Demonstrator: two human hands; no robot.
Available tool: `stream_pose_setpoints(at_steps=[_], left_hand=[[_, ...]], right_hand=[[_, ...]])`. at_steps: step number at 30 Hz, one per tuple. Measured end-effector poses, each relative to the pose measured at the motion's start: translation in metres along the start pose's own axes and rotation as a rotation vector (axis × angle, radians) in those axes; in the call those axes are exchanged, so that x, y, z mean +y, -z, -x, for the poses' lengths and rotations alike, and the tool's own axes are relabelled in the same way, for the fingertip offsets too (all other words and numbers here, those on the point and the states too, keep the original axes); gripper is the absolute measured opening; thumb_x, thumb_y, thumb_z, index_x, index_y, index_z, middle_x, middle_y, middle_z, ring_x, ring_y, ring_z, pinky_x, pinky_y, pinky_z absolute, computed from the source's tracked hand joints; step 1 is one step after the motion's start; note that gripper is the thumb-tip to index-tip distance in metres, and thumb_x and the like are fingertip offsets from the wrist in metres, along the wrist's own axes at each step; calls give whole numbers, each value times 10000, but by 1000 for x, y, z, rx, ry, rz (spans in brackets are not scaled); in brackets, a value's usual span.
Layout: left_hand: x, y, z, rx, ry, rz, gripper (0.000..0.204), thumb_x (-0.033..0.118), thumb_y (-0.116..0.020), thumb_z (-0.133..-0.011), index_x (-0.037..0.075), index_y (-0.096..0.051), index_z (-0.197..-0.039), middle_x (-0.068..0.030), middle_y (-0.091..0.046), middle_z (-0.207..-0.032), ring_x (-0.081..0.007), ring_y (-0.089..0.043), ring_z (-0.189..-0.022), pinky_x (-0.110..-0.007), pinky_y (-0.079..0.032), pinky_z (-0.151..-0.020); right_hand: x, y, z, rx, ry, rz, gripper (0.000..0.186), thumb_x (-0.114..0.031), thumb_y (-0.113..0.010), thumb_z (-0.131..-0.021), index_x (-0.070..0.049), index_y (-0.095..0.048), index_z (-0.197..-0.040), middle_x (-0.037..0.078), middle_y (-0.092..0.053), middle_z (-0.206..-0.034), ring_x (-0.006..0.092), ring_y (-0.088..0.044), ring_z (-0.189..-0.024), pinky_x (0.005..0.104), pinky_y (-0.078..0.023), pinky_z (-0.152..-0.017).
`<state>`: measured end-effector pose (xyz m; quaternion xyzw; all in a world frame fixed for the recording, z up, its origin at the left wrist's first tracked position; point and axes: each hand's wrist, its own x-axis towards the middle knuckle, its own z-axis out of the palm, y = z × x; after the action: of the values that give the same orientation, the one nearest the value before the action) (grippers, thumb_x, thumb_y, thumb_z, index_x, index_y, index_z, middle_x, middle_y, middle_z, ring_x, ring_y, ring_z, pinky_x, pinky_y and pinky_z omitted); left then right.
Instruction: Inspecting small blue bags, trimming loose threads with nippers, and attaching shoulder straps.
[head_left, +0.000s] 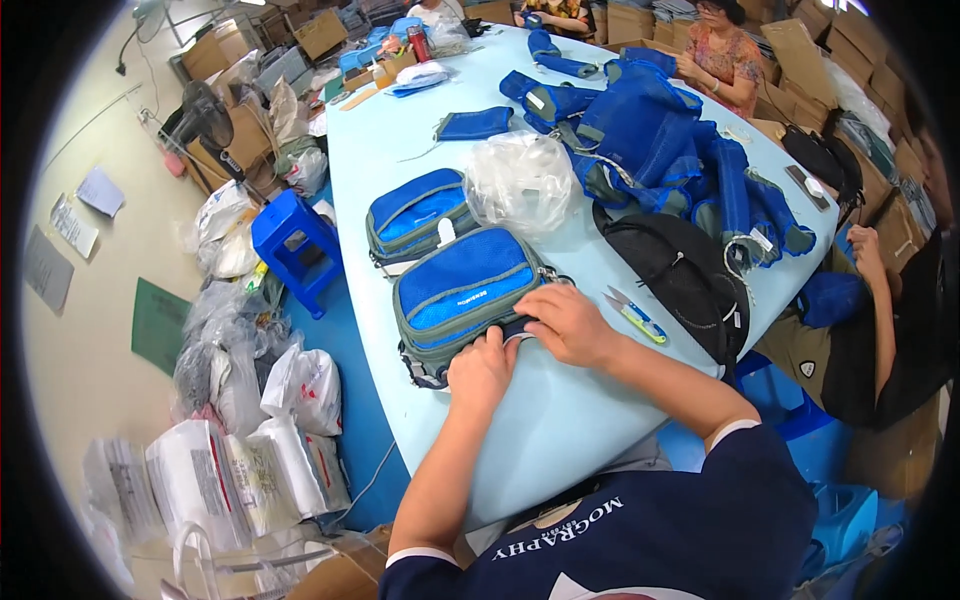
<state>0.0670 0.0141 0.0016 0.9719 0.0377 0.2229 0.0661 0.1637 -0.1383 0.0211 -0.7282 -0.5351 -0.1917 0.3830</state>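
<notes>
A blue bag with grey-green trim (465, 285) lies on the pale blue table right before me. My left hand (482, 372) is closed on the bag's near edge, fingertips pressed together at its dark lower side. At the bag's near right corner, my right hand (568, 325) has its fingers bent in and closed on the edge; the exact part pinched is hidden. Just beyond sits a second blue bag (418, 212) of similar make, with a white tag. To the right of my right hand lie thread snips (637, 317) with a blue and yellow-green handle.
A crumpled clear plastic bag (525, 180) rests beside the second bag. Further right are a black backpack (680, 280) and a heap of blue bags (645, 130). Several people sit around the table (375, 130). A blue stool (297, 245) and filled plastic bags (200, 470) stand along the left.
</notes>
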Motion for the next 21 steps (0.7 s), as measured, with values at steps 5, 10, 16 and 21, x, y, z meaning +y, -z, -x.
stream_pose_setpoints(at_steps=[5, 10, 16, 21], left_hand=[[-13, -2, -3, -47, -3, 46, 308, 365, -611, -824, 65, -544, -804, -128, -597, -612, -294, -613, -526, -383, -507, -474], [-20, -7, 4, 2, -19, 10, 315, 360, -624, -816, 52, -566, -841, -122, -591, -603, -291, -606, -515, -376, -500, -458], [-8, -1, -10, -8, -11, 34, 353, 333, -669, -783, 29, -591, -943, -148, -621, -732, -317, -628, -653, -392, -514, -542], [-10, -4, -10, 6, -13, 13, 360, 338, -666, -783, 32, -594, -958, -146, -625, -736, -307, -626, -616, -383, -513, -526]], right_hand=[[-75, 73, -60, 168, 100, -429, 223, -71, -616, -787, -54, -610, -1009, 93, -634, -869, 273, -597, -839, 360, -459, -734], [-147, 136, -83, 165, 517, -802, 210, -56, -596, -770, -12, -666, -963, 117, -599, -789, 244, -584, -644, 338, -447, -552], [-162, 176, -99, -67, 483, -848, 520, 53, -489, -768, -279, -606, -1151, 42, -538, -620, 110, -388, -413, 229, -279, -367], [-150, 174, -97, -63, 607, -781, 369, -22, -403, -931, -251, -601, -1142, 21, -508, -632, 95, -377, -418, 209, -284, -372]])
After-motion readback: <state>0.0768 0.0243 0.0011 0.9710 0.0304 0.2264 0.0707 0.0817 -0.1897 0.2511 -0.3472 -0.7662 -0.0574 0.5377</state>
